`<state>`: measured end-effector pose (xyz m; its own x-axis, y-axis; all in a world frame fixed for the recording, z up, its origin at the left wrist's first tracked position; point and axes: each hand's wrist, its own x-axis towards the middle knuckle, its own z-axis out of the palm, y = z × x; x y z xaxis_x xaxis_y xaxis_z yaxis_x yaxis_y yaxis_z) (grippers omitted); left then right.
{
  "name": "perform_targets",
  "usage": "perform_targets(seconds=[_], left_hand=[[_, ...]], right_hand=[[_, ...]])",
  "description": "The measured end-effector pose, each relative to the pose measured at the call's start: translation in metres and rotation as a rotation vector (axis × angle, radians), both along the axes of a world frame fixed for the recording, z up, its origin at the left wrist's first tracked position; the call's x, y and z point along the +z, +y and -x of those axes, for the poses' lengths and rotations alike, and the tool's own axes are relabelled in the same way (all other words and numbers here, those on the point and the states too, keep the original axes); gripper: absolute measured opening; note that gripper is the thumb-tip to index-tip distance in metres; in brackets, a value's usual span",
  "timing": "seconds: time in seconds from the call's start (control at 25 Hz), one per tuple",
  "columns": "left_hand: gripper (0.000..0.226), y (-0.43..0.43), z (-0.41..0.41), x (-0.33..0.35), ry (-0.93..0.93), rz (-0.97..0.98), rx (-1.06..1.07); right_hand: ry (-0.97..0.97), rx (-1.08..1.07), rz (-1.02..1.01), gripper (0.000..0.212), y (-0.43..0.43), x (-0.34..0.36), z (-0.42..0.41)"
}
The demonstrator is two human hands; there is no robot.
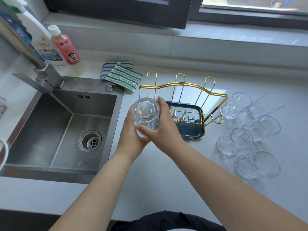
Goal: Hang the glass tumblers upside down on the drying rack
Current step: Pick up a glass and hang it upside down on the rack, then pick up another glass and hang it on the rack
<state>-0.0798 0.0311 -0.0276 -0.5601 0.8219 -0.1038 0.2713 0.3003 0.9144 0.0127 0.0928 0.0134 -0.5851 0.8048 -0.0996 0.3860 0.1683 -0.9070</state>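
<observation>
A clear glass tumbler (146,112) is held upside down, base toward me, over the front left prong of the gold wire drying rack (183,84); the prong's gold loop shows through the glass. My left hand (131,135) grips the tumbler from the left and below. My right hand (164,125) wraps its right side. The rack stands on a dark blue tray (195,132). Several more tumblers lie on their sides on the white counter to the right, such as one near the rack (235,105) and one closest to me (256,165).
A steel sink (66,127) with a faucet (41,75) lies to the left. Two bottles (65,45) stand behind it. Striped cloths (121,75) lie behind the rack. A window sill (216,39) runs along the back. Bare white counter (158,180) is in front.
</observation>
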Motion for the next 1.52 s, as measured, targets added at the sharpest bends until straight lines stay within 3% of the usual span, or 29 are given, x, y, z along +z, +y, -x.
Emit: perform_targets(seconds=[0.12, 0.2, 0.28, 0.44, 0.64, 0.72, 0.84, 0.96, 1.2, 1.4, 1.44, 1.52], left_hand=[[0.102, -0.012, -0.008, -0.008, 0.049, 0.241, 0.044], [0.085, -0.023, -0.009, -0.013, -0.008, 0.397, 0.066], [0.061, -0.029, -0.025, -0.014, -0.059, 0.479, -0.046], [0.043, -0.018, -0.098, -0.006, -0.037, 0.312, -0.412], [0.075, 0.019, -0.202, -0.012, 0.032, 0.216, -0.732], [0.08, 0.034, -0.23, -0.017, 0.024, 0.212, -0.735], [0.076, 0.053, -0.258, -0.025, 0.019, 0.172, -0.633], [0.079, 0.063, -0.27, -0.031, 0.041, 0.165, -0.532], [0.082, 0.062, -0.271, -0.017, 0.0, 0.114, -0.515], [0.071, 0.045, -0.24, 0.031, 0.005, 0.027, -0.484], [0.069, 0.04, -0.23, 0.042, -0.036, 0.004, -0.463], [0.066, 0.027, -0.208, 0.059, -0.161, -0.061, -0.415]], right_hand=[[-0.018, 0.032, -0.065, 0.084, -0.015, 0.0, -0.028], [-0.012, 0.042, -0.065, 0.076, -0.026, -0.004, -0.056], [0.002, 0.005, -0.073, 0.068, -0.034, -0.011, -0.091], [-0.008, -0.161, -0.161, 0.05, -0.037, -0.022, -0.162], [-0.122, -0.48, -0.296, 0.059, -0.029, -0.027, -0.258], [-0.193, -0.563, -0.192, 0.074, -0.02, -0.034, -0.287], [-0.258, -0.489, 0.079, 0.093, 0.001, -0.049, -0.312], [-0.27, -0.372, 0.132, 0.089, 0.022, -0.059, -0.315], [-0.178, -0.307, 0.033, 0.064, 0.029, -0.048, -0.32], [-0.075, -0.151, -0.065, 0.067, 0.023, -0.005, -0.315], [-0.02, -0.137, -0.023, 0.072, 0.025, 0.003, -0.31], [0.177, -0.148, 0.261, 0.078, 0.029, 0.017, -0.297]])
